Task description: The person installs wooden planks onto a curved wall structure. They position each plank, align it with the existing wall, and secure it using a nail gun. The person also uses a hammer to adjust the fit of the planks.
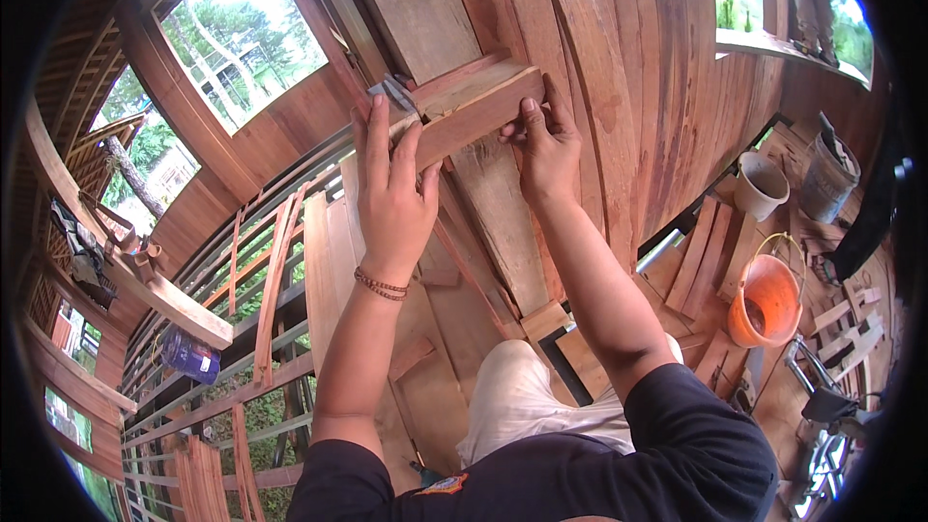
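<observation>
A short wooden board (476, 123) lies crosswise over a tall wooden post (416, 10), against another small block fixed there. My right hand (549, 147) grips the board's right end between thumb and fingers. My left hand (394, 188), a beaded bracelet at the wrist, holds the other end, its long fingers stretched upward and its thumb by the lower edge. Just above those fingers shows a grey metallic piece (391, 94); what it is I cannot make out, nor whether the left hand touches it.
Upright wall planks (667, 68) stand right of the post. An orange bucket (764, 302), a pale bucket (761, 184) and a grey bucket (829, 174) sit at right among loose wood pieces (698, 256). Open floor framing (251, 329) spreads at left, near a blue container (190, 355).
</observation>
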A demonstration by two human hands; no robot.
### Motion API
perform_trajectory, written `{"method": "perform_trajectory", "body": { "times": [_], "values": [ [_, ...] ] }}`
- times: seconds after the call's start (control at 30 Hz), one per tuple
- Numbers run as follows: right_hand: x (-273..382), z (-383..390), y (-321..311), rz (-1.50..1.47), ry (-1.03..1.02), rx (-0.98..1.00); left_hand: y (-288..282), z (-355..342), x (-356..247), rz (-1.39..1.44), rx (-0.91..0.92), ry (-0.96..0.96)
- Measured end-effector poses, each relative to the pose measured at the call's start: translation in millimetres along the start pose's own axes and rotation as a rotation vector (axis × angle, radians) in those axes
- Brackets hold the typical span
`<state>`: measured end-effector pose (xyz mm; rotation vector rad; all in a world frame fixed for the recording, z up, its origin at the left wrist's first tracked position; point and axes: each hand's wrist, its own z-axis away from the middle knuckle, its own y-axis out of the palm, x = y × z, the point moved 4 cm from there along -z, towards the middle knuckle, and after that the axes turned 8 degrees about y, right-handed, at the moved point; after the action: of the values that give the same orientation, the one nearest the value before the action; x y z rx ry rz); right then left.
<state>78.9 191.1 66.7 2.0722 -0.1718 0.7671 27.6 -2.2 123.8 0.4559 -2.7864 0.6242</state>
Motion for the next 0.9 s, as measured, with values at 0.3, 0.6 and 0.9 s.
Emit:
{"method": "perform_trajectory", "body": {
  "times": [0.3, 0.6, 0.9],
  "values": [
    [-2.2, -1.3, 1.7, -0.072, 0.025, 0.058, -1.6, 4.1, 6.2, 0.04, -0.04, -0.011],
    [-6.0, -3.5, -7.9, 0.075, 0.044, -0.081, -12.2, -21.9, -35.7, -0.22, -0.002, 0.052],
    [-15.6, -7.1, -9.5, -0.042, 0.074, 0.037, 18.7, -49.9, -28.8, -0.321, 0.073, 0.036]
  ]
}}
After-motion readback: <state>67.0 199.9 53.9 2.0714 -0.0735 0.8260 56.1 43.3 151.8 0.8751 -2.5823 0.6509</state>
